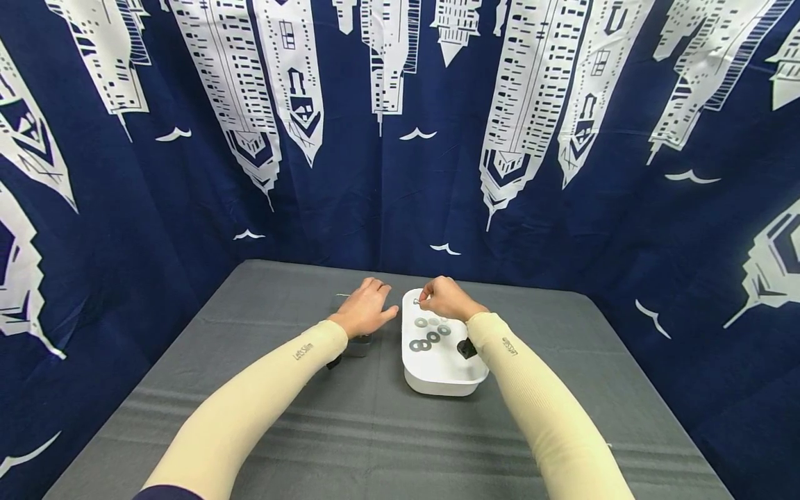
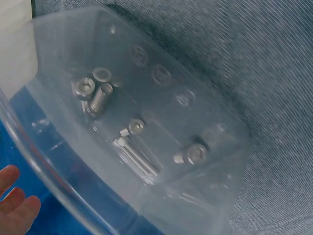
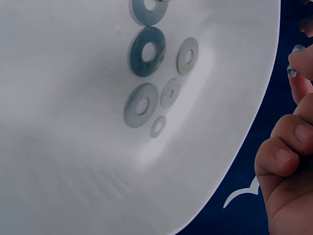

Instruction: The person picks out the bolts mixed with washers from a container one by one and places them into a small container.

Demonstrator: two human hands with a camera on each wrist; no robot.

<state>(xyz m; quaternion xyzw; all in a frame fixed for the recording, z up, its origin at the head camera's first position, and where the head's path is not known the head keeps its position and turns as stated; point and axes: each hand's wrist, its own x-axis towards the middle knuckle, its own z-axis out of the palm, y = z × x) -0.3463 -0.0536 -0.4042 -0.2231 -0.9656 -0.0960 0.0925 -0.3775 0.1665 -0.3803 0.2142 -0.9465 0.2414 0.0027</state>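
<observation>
My right hand (image 1: 451,300) pinches a small metal screw (image 3: 292,72) between thumb and fingertip, over the far end of a white tray (image 1: 440,387). Several flat washers (image 3: 147,51) of different sizes lie on the tray's bottom. To the tray's left, my left hand (image 1: 367,310) hovers over a clear plastic bin (image 1: 357,348), fingers extended and holding nothing. In the left wrist view, some fingertips (image 2: 24,210) show beyond the bin's rim. Inside the bin lie socket-head bolts (image 2: 196,153), a thin long screw (image 2: 138,159) and other small metal hardware. My left forearm and hand hide much of the bin in the head view.
A grey cloth (image 1: 350,444) covers the table under both containers. Behind and at both sides hangs a navy curtain (image 1: 375,201) with white building prints. A black wrist camera (image 1: 466,348) sits over the tray's right side.
</observation>
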